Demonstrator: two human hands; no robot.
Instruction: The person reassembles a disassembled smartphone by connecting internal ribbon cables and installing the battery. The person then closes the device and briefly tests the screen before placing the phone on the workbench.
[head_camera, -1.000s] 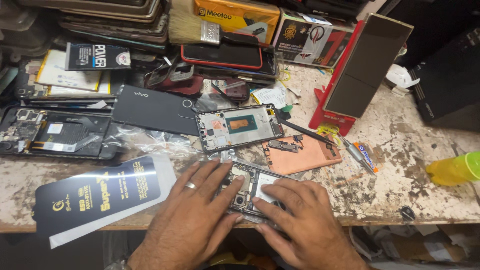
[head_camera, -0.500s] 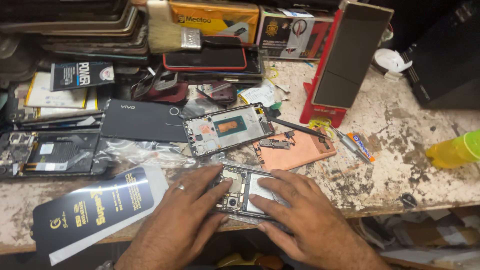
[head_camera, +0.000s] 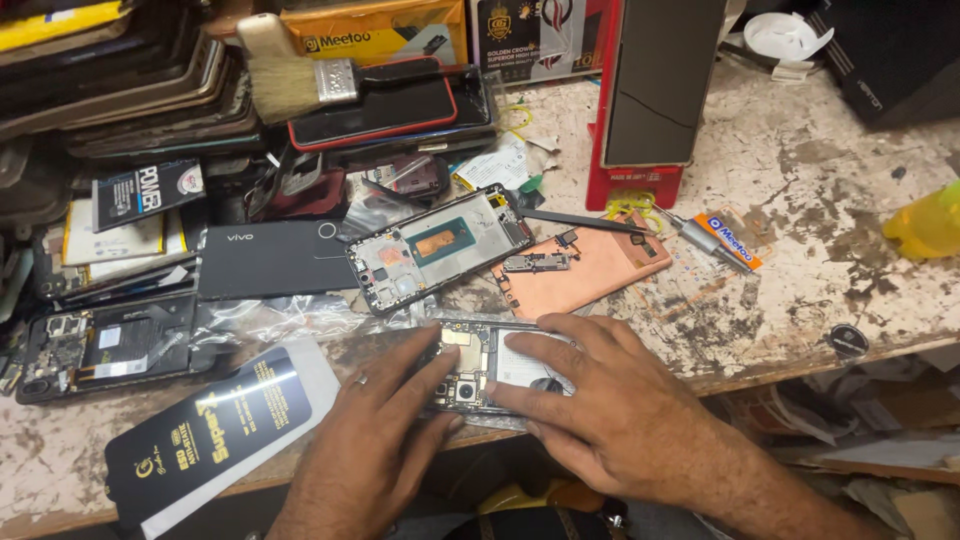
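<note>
The bench (head_camera: 800, 150) was worn and stained, and crowded with phone parts. At the far left lay an opened phone (head_camera: 105, 345) with its board exposed, and in front of it, at the bench edge, a dark packet (head_camera: 215, 430) with yellow print. Behind these lay a black back cover (head_camera: 270, 260).

The left hand (head_camera: 385, 430) lay flat and pressed down, a ring on one finger, its fingertips resting on the left end of the open handset (head_camera: 495, 365) at the near edge of the bench. It gripped nothing; it pinned the handset down. The handset lay with its back off, camera module and board showing at the left end and a pale battery area towards the right. The right hand (head_camera: 610, 400) lay spread over the right part of the handset, fingers extended leftward, likewise pressing and not closed round anything. Whether a fingertip was working a connector could not be told.

Behind the handset lay a bare phone frame (head_camera: 440, 245), and to its right a copper cover (head_camera: 590, 270) with a small part on it. Further right lay tweezers (head_camera: 585, 220) and a small tool (head_camera: 725, 240) with an orange label, before a red stand (head_camera: 640, 110).

Judgement: the step in hand appeared to be seating or pressing parts inside the handset. It would be done well with even, light pressure from both hands, fingertips kept off the camera lens, and the handset moved back from the bench edge, since it sat close to the drop.
</note>
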